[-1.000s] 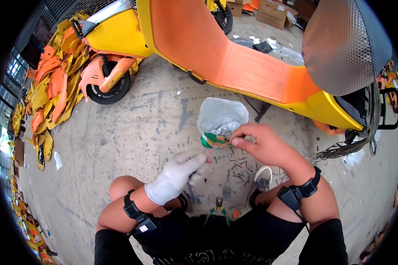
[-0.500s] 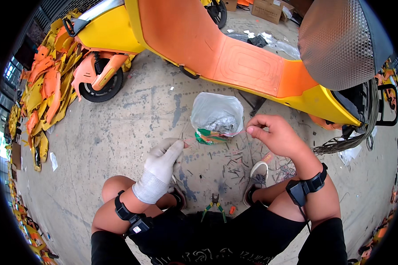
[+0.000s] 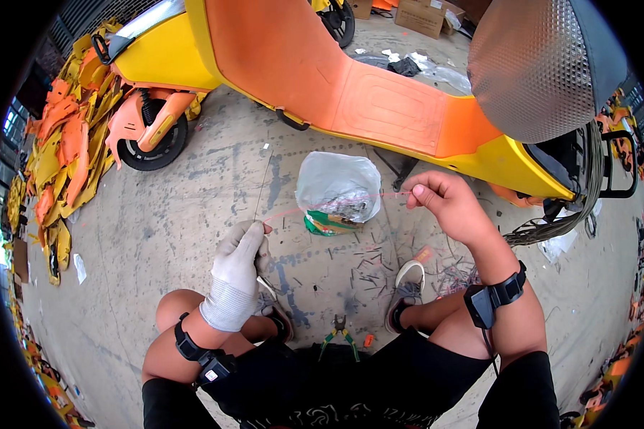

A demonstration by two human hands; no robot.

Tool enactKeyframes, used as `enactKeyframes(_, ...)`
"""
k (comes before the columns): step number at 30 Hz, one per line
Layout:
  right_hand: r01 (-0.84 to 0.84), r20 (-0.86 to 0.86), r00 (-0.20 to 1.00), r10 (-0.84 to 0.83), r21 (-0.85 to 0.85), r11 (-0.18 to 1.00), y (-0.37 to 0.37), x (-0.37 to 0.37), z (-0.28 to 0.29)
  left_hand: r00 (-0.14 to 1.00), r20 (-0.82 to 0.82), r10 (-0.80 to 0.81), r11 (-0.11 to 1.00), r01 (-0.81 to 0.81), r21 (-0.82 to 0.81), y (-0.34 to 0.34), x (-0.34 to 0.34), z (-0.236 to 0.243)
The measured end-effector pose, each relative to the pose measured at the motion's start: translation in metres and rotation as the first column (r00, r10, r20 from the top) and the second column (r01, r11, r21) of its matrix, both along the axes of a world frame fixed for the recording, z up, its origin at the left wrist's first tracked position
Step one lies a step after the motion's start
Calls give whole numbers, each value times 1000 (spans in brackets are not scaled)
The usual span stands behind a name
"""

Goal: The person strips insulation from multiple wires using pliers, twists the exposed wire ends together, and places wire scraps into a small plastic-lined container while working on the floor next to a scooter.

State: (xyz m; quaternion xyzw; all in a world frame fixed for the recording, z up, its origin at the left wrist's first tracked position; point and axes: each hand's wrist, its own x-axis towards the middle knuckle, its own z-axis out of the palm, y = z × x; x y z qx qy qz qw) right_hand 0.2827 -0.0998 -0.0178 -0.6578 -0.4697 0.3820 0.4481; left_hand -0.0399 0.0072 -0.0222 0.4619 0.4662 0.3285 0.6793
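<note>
A thin pink-red wire (image 3: 288,212) is stretched between my hands, slanting slightly up to the right. My left hand (image 3: 237,261), in a grey-white glove, pinches its left end; the fingertips are partly bare. The bare right hand (image 3: 447,207) holds the other end between thumb and fingers. Behind the wire stands a white bag (image 3: 329,175), open at the top, green and printed at its lower side, with crumpled silvery and dark bits in it. A thin dark line rises from the left fingertips; whether it is a strand or a floor crack I cannot tell.
Green-handled pliers (image 3: 340,336) and a small orange piece (image 3: 368,340) lie between my feet. Short dark scraps (image 3: 368,275) litter the floor. A yellow-orange scooter (image 3: 390,100) stands across the far side, with a cable bundle (image 3: 551,232) at its right end. Body panels (image 3: 64,154) are heaped left.
My hands have moved apart, the left one toward the left, and the wire between them now shows as a longer, straighter line. The view has shifted slightly.
</note>
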Motion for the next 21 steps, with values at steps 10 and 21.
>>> enactKeyframes(10, 84, 198, 977, -75, -39, 996, 2, -4, 0, 977, -146, -153, 986, 160, 36, -2, 0, -8)
enactKeyframes(21, 97, 488, 871, -65, -41, 994, 8, -9, -6, 995, -7, -102, 995, 102, 4, 21, -7, -22)
